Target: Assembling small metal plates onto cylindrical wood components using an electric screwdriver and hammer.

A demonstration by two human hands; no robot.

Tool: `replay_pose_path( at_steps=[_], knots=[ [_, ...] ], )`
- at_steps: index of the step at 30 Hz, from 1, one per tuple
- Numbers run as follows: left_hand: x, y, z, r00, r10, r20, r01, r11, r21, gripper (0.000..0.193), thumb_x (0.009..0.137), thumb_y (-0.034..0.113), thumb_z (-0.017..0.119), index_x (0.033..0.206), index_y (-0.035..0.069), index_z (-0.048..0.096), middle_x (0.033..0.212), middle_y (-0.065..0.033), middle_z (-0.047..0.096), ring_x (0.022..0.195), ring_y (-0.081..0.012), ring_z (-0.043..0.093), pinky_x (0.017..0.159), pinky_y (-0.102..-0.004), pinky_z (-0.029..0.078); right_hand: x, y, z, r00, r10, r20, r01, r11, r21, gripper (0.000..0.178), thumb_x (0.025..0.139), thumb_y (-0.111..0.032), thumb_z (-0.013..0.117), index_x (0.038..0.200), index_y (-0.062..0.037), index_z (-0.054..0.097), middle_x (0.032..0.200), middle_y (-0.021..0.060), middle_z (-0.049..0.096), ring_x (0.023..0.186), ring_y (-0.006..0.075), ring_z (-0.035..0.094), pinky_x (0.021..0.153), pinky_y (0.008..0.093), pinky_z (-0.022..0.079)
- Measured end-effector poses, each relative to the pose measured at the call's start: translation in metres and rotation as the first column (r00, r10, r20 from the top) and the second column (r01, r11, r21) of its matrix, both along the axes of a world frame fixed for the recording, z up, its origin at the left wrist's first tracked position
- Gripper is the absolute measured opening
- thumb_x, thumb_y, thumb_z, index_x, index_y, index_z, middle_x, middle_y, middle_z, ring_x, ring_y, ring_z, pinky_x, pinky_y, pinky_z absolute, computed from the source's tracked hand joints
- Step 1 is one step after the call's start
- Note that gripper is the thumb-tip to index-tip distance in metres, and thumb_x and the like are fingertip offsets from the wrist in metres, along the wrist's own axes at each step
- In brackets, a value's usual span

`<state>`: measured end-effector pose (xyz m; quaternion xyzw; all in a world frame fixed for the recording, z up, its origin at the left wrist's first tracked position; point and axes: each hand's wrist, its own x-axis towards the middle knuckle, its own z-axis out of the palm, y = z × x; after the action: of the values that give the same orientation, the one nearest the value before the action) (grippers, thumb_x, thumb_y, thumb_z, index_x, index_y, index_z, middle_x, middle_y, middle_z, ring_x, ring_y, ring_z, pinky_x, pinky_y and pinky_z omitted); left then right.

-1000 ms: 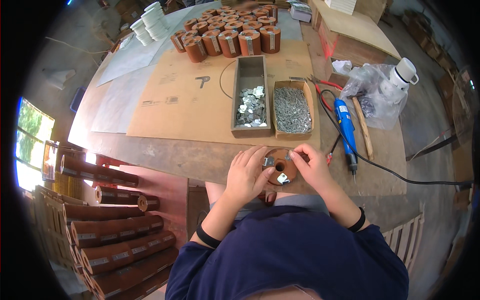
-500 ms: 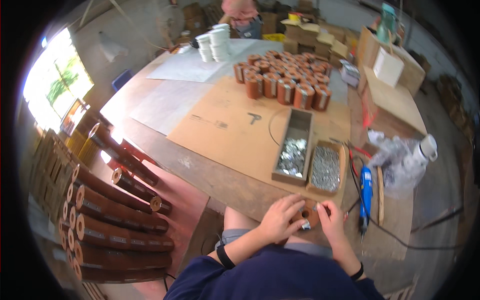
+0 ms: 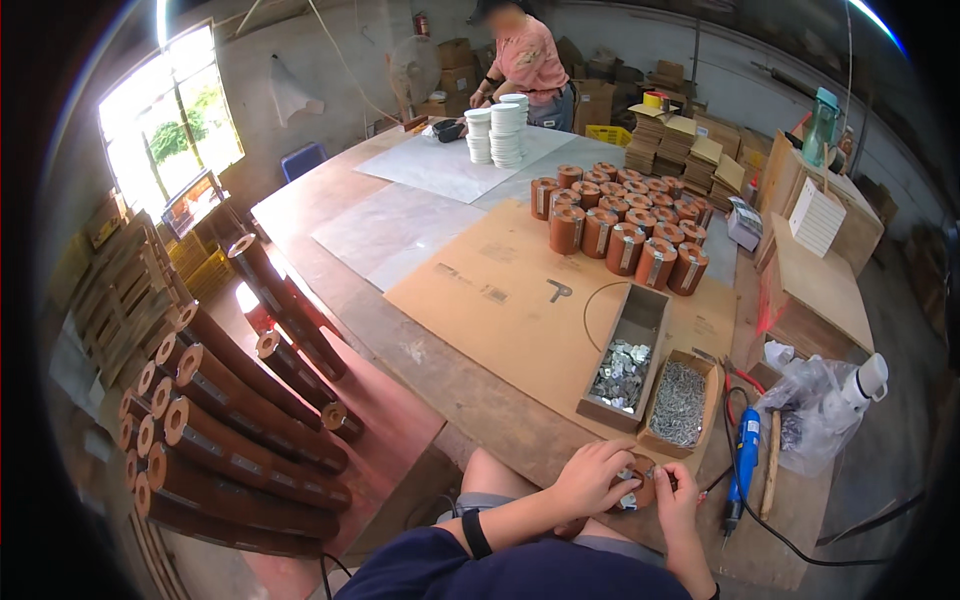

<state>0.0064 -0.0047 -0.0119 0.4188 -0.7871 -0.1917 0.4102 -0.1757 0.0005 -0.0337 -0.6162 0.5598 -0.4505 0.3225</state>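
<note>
A short brown cylinder (image 3: 647, 492) with a round hole in its end is between my hands, close to my lap at the table's near edge. My left hand (image 3: 590, 482) curls over its left side, the fingers bent on the top face. A shiny metal clip (image 3: 628, 500) shows by the left thumb. At the cylinder's right rim, my right hand (image 3: 677, 500) pinches thumb and finger together; what lies in that pinch is too small to name. Just beyond are a grey tray (image 3: 592, 408) of metal clips and a cardboard box (image 3: 655, 440) of screws.
A blue electric screwdriver (image 3: 745, 450) with a black cable lies right, beside a wooden stick (image 3: 771, 465) and a white bottle (image 3: 862, 385) in plastic. Many brown cylinders (image 3: 625, 248) stand farther back. Long brown tubes (image 3: 240, 455) lean left. A person (image 3: 530, 60) works across the table.
The view has tilted upward, so more of the far side shows and the table sits lower in the picture. Both hands stay at the brown cylinder, with the right fingers still pinched at its rim.
</note>
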Motion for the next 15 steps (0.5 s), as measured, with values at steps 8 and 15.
replay_pose_path(
  at_steps=[8, 15],
  knots=[
    [-0.006, -0.003, 0.002, 0.995, 0.086, -0.060, -0.079, 0.991, 0.107, 0.025, 0.073, 0.026, 0.067, 0.076, 0.005, 0.054, 0.080, -0.0098, 0.056, 0.060, -0.0267, 0.058, 0.050, -0.0349, 0.047, 0.004, 0.002, 0.009, 0.998, 0.002, 0.061, -0.007, 0.998, 0.067, 0.018, 0.082, -0.014, 0.060, 0.077, 0.0017, 0.054, 0.069, 0.0073, 0.052, 0.060, 0.0139, 0.048, 0.055, 0.0264, 0.039],
    [-0.013, -0.004, 0.000, 0.980, 0.196, -0.040, -0.191, 0.976, 0.106, 0.020, 0.074, 0.023, 0.066, 0.075, 0.006, 0.055, 0.078, -0.0099, 0.055, 0.062, -0.0289, 0.058, 0.053, -0.0368, 0.048, 0.001, 0.003, 0.001, 1.000, -0.011, 0.000, 0.011, 1.000, -0.003, 0.017, 0.082, -0.013, 0.059, 0.076, 0.0018, 0.054, 0.069, 0.0083, 0.052, 0.060, 0.0148, 0.048, 0.055, 0.0267, 0.039]
  ],
)
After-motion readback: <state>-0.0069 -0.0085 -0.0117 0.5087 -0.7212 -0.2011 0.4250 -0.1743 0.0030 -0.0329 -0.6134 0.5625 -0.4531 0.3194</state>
